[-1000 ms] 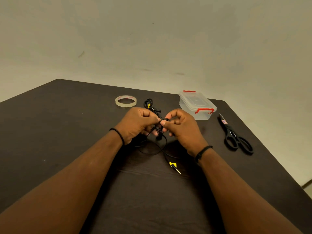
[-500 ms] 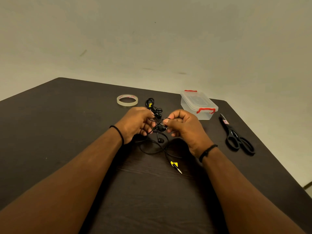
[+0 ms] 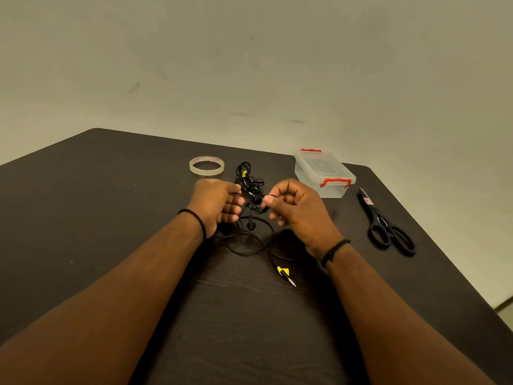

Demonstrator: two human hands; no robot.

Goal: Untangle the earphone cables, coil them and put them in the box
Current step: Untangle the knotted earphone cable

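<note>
From the head camera I see both forearms reaching forward over a dark table [image 3: 83, 218], each wrist carrying a thin black band. The left hand [image 3: 216, 204] sits with its fingers curled inward around a strand of the earphone cables [image 3: 249, 187], and the right hand [image 3: 294, 207] pinches another strand between thumb and forefinger, its remaining fingers curled loosely behind. The two hands stand apart with the tangle between them. I note the black cables bunched in a knot just beyond the fingertips, with a small yellow tag showing in the upper part of the bundle; I cannot tell how many sets of earphones are in it. One earbud [image 3: 251, 225] hangs below the knot, between the hands. Below that, a loose loop of cable lies on the table surface, and a strand runs from it toward me to a jack plug [image 3: 287, 277] marked with a yellow tag, lying flat between the forearms. The box [image 3: 324, 173], clear plastic with red clips, stands to the right of the tangle, just beyond the right hand, and its lid is on. A roll of clear tape [image 3: 206, 165] lies flat on the far side of the left hand. A pair of black scissors [image 3: 388, 229] lies near the table's right edge, well apart from the cables.
</note>
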